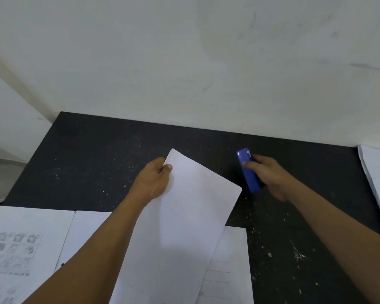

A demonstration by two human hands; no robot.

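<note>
– What does the left hand do?
– It pinches the far corner of a white sheet, with the thumb on top and the other fingers under the paper. The sheet is lifted at that corner and slants over the middle of the bench. Its near end goes toward the near edge.
– And the right hand?
– Its fingers are curled round a blue stapler, with the thumb on the upper side. The stapler is just beside the right edge of the sheet, toward the back edge of the bench. I cannot tell if it touches the bench top.
– What lies around them?
– Under the sheet, at the near edge, there is a lined page. At the near left corner lie printed pages with small grey pictures. A pile of paper lies at the right edge. The bench is dark with white specks, and a pale wall stands behind its back edge.
</note>
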